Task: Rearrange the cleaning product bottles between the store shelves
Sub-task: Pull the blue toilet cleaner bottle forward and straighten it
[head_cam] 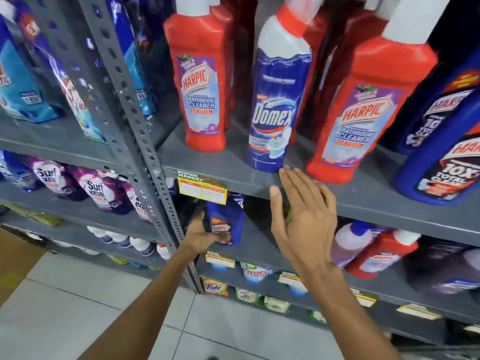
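Left hand (201, 236) grips one blue Harpic bottle (226, 219).

The blue-and-white bottle (278, 100) reads "Domex". Left of it, a red bottle (202, 81) reads "HARPIC BATHROOM CLEANER 10X"; right of it, another red bottle (363, 118) carries the same words. Farther right, a dark blue bottle (441, 175) shows "10X TOTAL". Below the Domex, a shelf tag (201, 187) says "SUPER MARKET". Lower left, purple pouches (101, 190) read "Surf excel". Far below stand "Tide" (214, 287) and "ARIEL" (255, 272) packs.

Domex bottle (276, 100) on upper shelf (220, 162), between 2 Harpic bottles (201, 81).
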`<state>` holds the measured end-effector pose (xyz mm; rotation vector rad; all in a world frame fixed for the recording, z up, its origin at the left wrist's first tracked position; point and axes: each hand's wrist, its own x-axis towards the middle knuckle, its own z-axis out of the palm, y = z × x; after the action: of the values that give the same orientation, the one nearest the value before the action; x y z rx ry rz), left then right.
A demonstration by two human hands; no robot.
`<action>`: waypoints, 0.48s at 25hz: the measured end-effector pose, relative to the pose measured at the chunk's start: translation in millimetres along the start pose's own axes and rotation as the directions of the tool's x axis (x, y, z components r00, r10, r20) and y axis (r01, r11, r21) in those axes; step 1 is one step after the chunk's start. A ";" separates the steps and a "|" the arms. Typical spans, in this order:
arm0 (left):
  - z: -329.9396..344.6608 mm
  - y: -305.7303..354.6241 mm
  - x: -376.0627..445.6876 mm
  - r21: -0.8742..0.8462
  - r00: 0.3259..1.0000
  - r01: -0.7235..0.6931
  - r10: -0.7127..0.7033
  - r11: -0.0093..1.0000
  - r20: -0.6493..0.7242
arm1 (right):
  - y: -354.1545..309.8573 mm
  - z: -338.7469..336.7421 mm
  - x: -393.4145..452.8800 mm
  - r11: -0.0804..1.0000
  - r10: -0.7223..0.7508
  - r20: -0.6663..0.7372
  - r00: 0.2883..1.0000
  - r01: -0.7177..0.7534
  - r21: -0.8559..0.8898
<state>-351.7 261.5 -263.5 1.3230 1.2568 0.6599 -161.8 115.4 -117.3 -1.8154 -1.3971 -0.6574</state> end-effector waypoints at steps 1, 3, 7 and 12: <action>-0.3 -3.6 7.3 -0.004 1.000 0.011 -0.011 1.000 0.014 | -0.7 2.4 0.1 1.000 0.019 -0.014 1.000 -0.019 -0.013; -1.7 -5.3 18.9 0.009 0.996 0.003 -0.004 1.000 0.085 | -1.5 5.3 0.3 0.999 0.042 -0.033 0.999 -0.043 -0.030; -10.5 -7.4 31.1 0.030 0.975 0.013 -0.019 0.999 0.222 | -2.3 3.1 0.6 0.997 0.062 -0.013 0.998 -0.062 -0.035; -8.2 0.1 24.1 0.075 0.980 0.022 -0.036 0.997 0.197 | -4.6 3.3 1.3 0.996 0.083 0.007 0.997 -0.082 -0.046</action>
<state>-352.7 286.5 -268.7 1.3912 1.1440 0.4532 -166.0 119.3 -117.1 -1.9028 -1.3151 -0.6437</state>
